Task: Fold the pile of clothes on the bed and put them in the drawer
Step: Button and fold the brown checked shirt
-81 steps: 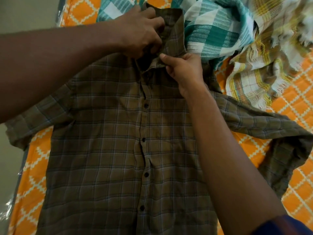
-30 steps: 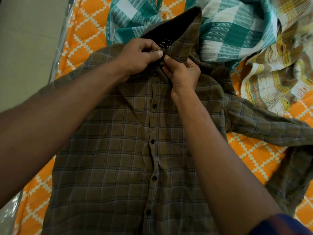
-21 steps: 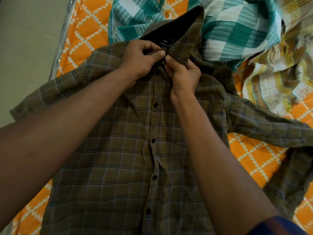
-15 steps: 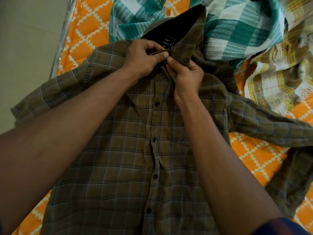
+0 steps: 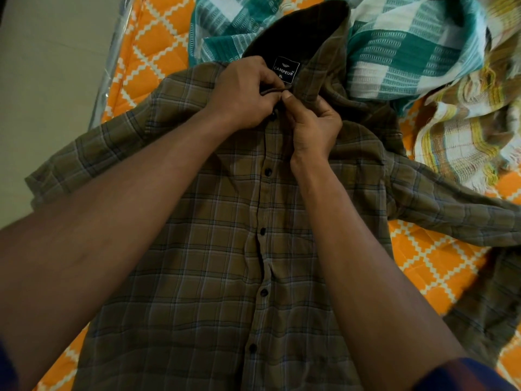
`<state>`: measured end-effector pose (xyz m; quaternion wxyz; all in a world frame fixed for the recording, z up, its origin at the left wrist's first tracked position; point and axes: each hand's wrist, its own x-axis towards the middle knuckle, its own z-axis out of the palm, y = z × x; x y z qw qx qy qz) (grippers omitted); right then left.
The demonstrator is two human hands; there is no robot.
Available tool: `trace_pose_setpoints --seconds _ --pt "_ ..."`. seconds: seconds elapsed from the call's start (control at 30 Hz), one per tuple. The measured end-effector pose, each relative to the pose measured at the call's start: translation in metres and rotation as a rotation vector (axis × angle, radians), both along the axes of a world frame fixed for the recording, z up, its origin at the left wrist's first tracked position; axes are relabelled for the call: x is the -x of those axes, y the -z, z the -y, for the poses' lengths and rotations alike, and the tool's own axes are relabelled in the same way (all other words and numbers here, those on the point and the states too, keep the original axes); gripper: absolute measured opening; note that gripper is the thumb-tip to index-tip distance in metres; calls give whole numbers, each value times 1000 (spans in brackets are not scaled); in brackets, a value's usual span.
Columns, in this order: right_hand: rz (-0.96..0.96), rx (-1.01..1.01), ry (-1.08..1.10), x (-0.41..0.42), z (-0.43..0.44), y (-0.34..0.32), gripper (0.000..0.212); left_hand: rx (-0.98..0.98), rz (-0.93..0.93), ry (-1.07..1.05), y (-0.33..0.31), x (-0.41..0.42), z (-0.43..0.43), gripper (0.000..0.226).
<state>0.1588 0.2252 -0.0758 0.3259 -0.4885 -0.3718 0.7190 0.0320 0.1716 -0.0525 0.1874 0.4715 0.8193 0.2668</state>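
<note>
A brown checked shirt (image 5: 214, 266) lies front up on the bed, buttoned down the middle, its sleeves spread to both sides. Its collar stands up at the top, showing a dark label (image 5: 286, 69). My left hand (image 5: 242, 94) pinches the left edge of the collar opening at the top button. My right hand (image 5: 313, 122) pinches the right edge just beside it, thumb tip against the left hand's fingers. The top button itself is hidden between my fingers.
A teal and white checked cloth (image 5: 400, 52) and a yellow and white fringed cloth (image 5: 462, 136) lie heaped above and right of the shirt. The orange patterned bedsheet (image 5: 152, 46) ends at the bed's left edge, with grey floor (image 5: 50, 66) beyond.
Both hands have come together at the collar's top button and stay pinched there. The view has shifted so more of the left sleeve and the label show.
</note>
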Motion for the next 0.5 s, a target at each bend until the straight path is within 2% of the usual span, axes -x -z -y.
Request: trace_pose_setpoints --seconds 0.17,0.23,0.37,0.5 --pt "129 -89 -6 3 3 1 13 61 -137 115 -8 2 0 26" --pt "186 -165 -32 3 5 1 6 91 -106 134 -8 4 0 24" --pt "354 -376 -59 4 9 4 13 109 4 159 -2 10 5 21" --pt "388 -402 -59 4 8 10 19 113 32 164 -2 9 6 20"
